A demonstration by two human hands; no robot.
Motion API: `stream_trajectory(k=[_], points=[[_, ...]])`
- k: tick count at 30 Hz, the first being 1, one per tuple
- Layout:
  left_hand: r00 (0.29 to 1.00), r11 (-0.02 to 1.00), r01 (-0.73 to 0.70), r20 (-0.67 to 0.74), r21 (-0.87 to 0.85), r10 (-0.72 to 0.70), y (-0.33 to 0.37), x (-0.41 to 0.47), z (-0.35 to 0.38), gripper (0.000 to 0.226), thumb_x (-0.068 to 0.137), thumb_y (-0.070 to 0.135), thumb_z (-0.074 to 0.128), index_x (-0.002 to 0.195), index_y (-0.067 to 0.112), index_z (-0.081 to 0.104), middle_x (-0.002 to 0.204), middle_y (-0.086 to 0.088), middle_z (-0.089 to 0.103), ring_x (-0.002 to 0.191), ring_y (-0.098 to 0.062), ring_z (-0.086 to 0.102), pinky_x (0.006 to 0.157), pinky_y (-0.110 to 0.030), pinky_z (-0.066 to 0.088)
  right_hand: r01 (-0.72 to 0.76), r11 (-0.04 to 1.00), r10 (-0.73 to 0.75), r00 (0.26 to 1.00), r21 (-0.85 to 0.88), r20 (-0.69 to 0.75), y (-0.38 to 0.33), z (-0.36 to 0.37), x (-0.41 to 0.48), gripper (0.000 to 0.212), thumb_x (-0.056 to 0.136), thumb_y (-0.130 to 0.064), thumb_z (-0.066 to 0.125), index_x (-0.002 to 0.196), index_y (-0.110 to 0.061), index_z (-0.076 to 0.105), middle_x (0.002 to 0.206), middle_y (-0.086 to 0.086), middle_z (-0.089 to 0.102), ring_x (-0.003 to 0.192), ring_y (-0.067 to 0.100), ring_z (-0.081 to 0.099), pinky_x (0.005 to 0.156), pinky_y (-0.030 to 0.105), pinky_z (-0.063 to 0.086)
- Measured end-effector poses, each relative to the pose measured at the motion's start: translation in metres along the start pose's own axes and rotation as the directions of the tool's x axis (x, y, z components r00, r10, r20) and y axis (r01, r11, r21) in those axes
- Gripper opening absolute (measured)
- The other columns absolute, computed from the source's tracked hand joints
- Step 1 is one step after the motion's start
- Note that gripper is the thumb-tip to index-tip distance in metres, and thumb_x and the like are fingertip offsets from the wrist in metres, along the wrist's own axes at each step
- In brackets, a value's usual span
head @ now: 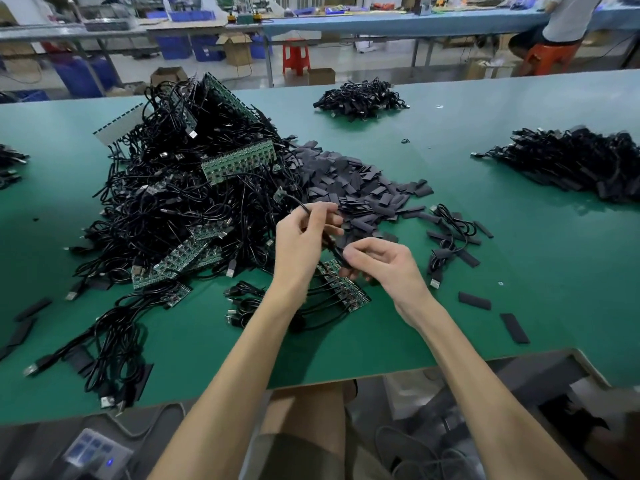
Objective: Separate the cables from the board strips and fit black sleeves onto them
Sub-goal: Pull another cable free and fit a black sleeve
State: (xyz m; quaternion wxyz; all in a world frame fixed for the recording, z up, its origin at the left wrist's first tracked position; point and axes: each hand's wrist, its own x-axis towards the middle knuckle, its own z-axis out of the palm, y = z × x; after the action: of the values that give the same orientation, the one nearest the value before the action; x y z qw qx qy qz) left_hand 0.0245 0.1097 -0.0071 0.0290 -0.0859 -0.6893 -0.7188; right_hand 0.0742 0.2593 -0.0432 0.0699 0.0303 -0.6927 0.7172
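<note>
Left hand [303, 240] is pinching a cable [294, 201], right hand [381, 263] gripping a black sleeve [336, 252]; holding the cable taut should ease it on.

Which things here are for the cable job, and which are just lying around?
For the job: cable in the left hand and right hand, board strip, black sleeves.
Lying about: red stool, cardboard box, blue bins.

Cable heap [180, 202] left on table [485, 306], sleeve pile [346, 181] just right — board strip [349, 296] in front (nearer edge).
</note>
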Motion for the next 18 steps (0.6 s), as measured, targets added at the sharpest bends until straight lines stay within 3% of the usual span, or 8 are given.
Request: stream_trajectory(k=[3,8,13,15,18], points=[[0.996,0.981,0.091,-0.010,-0.170,-0.094,0.002,0.010,-0.008,0.038,0.106,0.038,0.052,0.106,0.007,0.073,0.083,-0.002,0.074,0.072,-0.017,0.070,0.070,-0.033,0.061,-0.026,1.000,0.027,0.997,-0.013,0.074,-0.002,0.000,-0.001,0.010,0.093,-0.004,0.072,0.086,-0.010,0.075,0.069,0.009,0.075,0.060,0.008,0.066,0.061,0.012,0.048],[0.972,0.930,0.176,-0.090,-0.324,-0.215,0.004,0.025,-0.020,0.044,0.107,0.045,0.046,0.100,0.007,0.069,0.067,0.006,0.063,0.054,-0.009,0.057,0.053,-0.023,0.052,-0.062,0.998,0.066,0.988,-0.031,0.139,0.001,0.000,0.000,0.009,0.093,-0.004,0.073,0.085,-0.007,0.073,0.071,0.011,0.073,0.066,0.016,0.071,0.071,0.021,0.056],[0.951,0.840,0.305,0.095,-0.448,-0.294,0.004,0.031,-0.020,0.052,0.109,0.047,0.035,0.118,0.006,0.065,0.071,0.008,0.056,0.041,-0.003,0.033,0.042,-0.016,0.026,-0.052,0.993,0.072,0.976,-0.102,0.204,0.008,0.002,0.004,0.016,0.092,-0.020,0.076,0.077,-0.015,0.074,0.070,0.007,0.067,0.064,0.018,0.068,0.070,0.026,0.053],[0.936,0.814,0.350,0.156,-0.463,-0.314,0.002,0.033,-0.022,0.046,0.111,0.039,0.035,0.120,0.003,0.062,0.067,0.009,0.056,0.036,-0.002,0.025,0.038,-0.016,0.021,0.017,0.982,0.014,0.988,-0.191,0.157,0.011,0.002,0.005,0.027,0.094,-0.038,0.072,0.075,-0.019,0.074,0.068,0.008,0.061,0.064,0.016,0.058,0.068,0.029,0.046],[0.903,0.831,0.421,0.255,-0.364,-0.346,-0.003,0.030,-0.023,0.027,0.110,0.024,0.041,0.111,0.004,0.059,0.063,0.008,0.055,0.030,-0.002,0.023,0.031,-0.016,0.019,0.086,0.975,-0.107,0.990,-0.204,-0.096,0.014,0.000,0.007,0.022,0.097,-0.041,0.065,0.091,-0.027,0.080,0.092,0.000,0.075,0.091,0.020,0.066,0.087,0.034,0.049]])
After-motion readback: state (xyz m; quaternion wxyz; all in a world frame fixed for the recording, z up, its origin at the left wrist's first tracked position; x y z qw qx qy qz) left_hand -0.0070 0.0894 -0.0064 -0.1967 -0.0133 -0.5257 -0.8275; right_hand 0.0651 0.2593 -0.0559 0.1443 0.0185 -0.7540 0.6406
